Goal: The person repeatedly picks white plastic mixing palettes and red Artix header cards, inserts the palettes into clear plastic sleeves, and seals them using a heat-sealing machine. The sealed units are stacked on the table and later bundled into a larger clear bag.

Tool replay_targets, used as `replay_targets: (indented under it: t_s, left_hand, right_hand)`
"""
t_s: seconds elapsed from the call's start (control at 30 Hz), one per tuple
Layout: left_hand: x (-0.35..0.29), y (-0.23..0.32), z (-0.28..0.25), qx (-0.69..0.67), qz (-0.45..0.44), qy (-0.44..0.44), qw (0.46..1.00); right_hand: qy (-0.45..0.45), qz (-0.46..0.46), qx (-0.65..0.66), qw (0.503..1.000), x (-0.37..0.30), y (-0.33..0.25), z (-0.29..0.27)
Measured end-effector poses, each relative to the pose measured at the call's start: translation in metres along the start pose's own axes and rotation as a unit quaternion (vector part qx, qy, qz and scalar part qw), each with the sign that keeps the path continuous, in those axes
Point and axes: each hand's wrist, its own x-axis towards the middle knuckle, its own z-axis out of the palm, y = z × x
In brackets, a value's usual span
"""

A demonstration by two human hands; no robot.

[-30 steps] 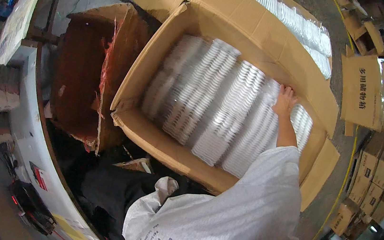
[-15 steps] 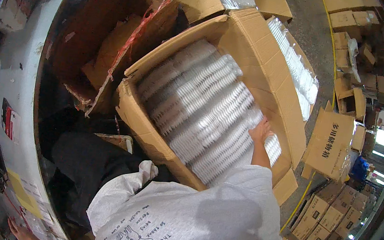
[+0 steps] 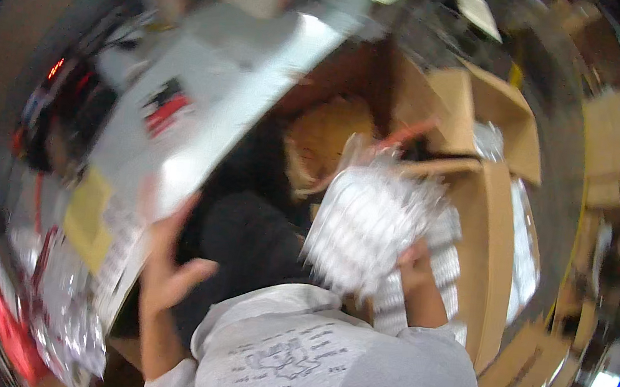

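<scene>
Up from the big, open, brown cardboard box (image 3: pixel 493 247) has come a blocky white bundle (image 3: pixel 368 228) in clear plastic, and the right hand (image 3: pixel 416 262) has come with it. Now the bundle hangs by the box's left side, between the ridged white stacks (image 3: pixel 436 267) inside and the long, flat, pale grey bench (image 3: pixel 224 75). The right grip looks bent around the bundle's right edge, but blur hides the fingertips. The left hand (image 3: pixel 170 277) is bare, thumb and fingers spread, near the bench edge and well apart from the bundle. With just one side held, the bundle could tip or slip, as the plastic looks slick. Its far end could snag on the brown cardboard box with a red strip (image 3: pixel 415 94). Swinging fast could bend the bundle.
</scene>
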Motion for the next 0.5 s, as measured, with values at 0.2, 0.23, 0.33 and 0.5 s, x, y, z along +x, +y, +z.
replay_targets:
  t_s: [0.2, 0.23, 0.33, 0.5]
  left_hand:
    - [-0.020, -0.029, 0.024, -0.660, -0.015, -0.189, 0.727]
    - [-0.032, -0.040, 0.019, -0.699, -0.051, -0.149, 0.697]
    - [-0.071, -0.068, 0.011, -0.782, -0.160, 0.004, 0.602]
    - [-0.106, -0.085, 0.022, -0.815, -0.196, 0.244, 0.487]
  right_hand:
    - [-0.277, 0.232, -0.088, 0.928, 0.122, 0.101, 0.150]
    - [-0.295, 0.251, -0.112, 0.915, 0.134, 0.106, 0.170]
    - [-0.315, 0.398, -0.400, 0.763, 0.166, 0.110, 0.214]
    - [-0.337, 0.125, -0.567, 0.741, 0.188, 0.124, 0.275]
